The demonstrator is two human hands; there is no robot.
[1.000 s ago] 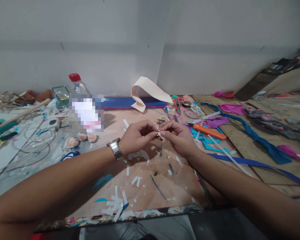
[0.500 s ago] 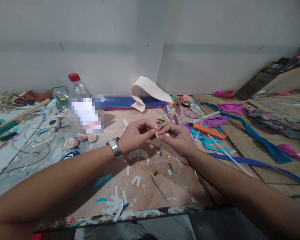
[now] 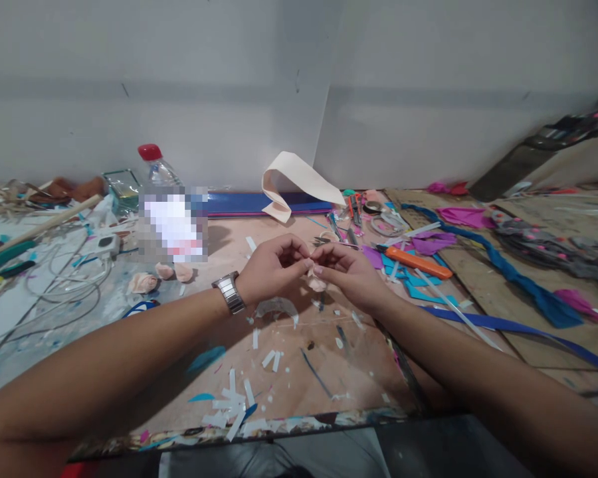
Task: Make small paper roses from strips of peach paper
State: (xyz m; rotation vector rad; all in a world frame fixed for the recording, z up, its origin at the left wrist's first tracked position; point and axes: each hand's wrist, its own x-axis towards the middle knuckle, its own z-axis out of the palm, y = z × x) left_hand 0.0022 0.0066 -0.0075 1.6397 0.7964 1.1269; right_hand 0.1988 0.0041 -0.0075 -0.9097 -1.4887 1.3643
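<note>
My left hand (image 3: 274, 271), with a metal watch (image 3: 229, 293) on its wrist, pinches a small pale pink piece (image 3: 317, 283) over the middle of the table. My right hand (image 3: 353, 272) meets it fingertip to fingertip, closed on the same piece. The piece hangs just below the fingertips, and its upper part is hidden by them. Several pale pink rolled flowers (image 3: 143, 283) lie left of my left hand. A cream strip (image 3: 299, 176) stands curled behind my hands.
A red-capped bottle (image 3: 162, 166) stands behind a blurred bright rectangle (image 3: 174, 226). An orange cutter (image 3: 418, 261), blue scraps and a long blue ribbon (image 3: 498, 321) lie at right. White strips (image 3: 234, 401) are near the front edge; pliers (image 3: 7, 259) and cables lie left.
The pale pink piece now hangs lower below my fingertips, where before it lay across my right fingers. My hands have turned slightly and stay together.
</note>
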